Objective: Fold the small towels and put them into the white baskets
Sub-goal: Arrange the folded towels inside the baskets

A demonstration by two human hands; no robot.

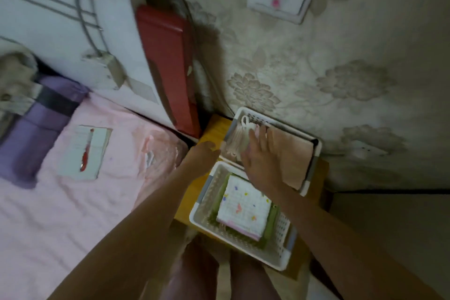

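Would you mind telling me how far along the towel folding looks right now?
Done: the near basket holds a folded white towel on a stack, and the far basket holds a tan towel. In hand: the right hand presses flat on pale towels in the far basket; the left hand is at its edge. Left: no unfolded small towels are visible.

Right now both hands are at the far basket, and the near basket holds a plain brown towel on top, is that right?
Not quite. The head view shows the near basket topped by a white towel with small coloured marks. The brown towel lies in the far basket. Both the left hand and the right hand are at the far basket.
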